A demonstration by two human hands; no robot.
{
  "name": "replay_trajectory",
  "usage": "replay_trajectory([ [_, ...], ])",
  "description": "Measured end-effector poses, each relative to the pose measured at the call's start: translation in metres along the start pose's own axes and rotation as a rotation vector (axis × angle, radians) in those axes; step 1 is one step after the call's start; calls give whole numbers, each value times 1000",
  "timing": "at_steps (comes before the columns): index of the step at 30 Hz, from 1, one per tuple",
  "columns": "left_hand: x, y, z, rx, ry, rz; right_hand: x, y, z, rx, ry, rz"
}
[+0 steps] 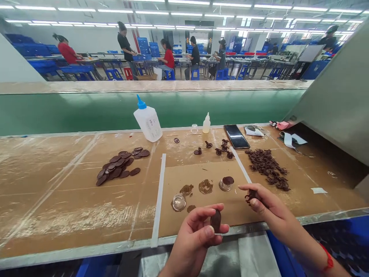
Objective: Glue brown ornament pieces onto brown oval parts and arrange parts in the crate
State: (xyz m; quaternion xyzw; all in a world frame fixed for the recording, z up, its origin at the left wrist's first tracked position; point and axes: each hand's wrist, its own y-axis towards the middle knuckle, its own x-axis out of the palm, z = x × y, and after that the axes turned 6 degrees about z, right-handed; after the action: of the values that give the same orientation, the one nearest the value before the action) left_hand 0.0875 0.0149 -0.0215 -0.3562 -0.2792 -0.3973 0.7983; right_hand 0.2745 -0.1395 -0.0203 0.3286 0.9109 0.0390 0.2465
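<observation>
Tan-topped factory workbench (72, 200): a small clear cup (225, 185) holds a dark brown disc (228, 180); by the front edge (86, 253), left hand (191, 242) pinches a brown oval (215, 221), right hand (273, 204) a jagged brown piece (251, 196).

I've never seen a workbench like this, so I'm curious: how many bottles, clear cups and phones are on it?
Squeeze bottle: 1
Dropper bottle: 1
Clear cups: 3
Phone: 1
Total: 6

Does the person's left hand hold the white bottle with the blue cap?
No, the left hand holds a dark brown oval piece; the white bottle stands well apart from it.
</observation>
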Motion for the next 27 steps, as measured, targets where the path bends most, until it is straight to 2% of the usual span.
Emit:
replay_trajectory([
  [6, 4, 2, 7, 15, 16, 89, 4, 2, -11, 209, 319, -67],
  [11, 6, 5, 11, 22, 18, 62, 6, 8, -15, 391, 619, -119],
  [14, 4, 9, 11, 8, -2, 19, 5, 10, -17, 442, 661, -99],
  [18, -1, 14, 10, 29, -12, -33, 0, 15, -20, 274, 392, -4],
  [22, -5, 18, 11, 9, -1, -90, -5, 26, -22, 237, 125, 62],
  [27, -16, 27, 2, 21, -78, -257, -4, 45, -28, 17, -225, 82],
])
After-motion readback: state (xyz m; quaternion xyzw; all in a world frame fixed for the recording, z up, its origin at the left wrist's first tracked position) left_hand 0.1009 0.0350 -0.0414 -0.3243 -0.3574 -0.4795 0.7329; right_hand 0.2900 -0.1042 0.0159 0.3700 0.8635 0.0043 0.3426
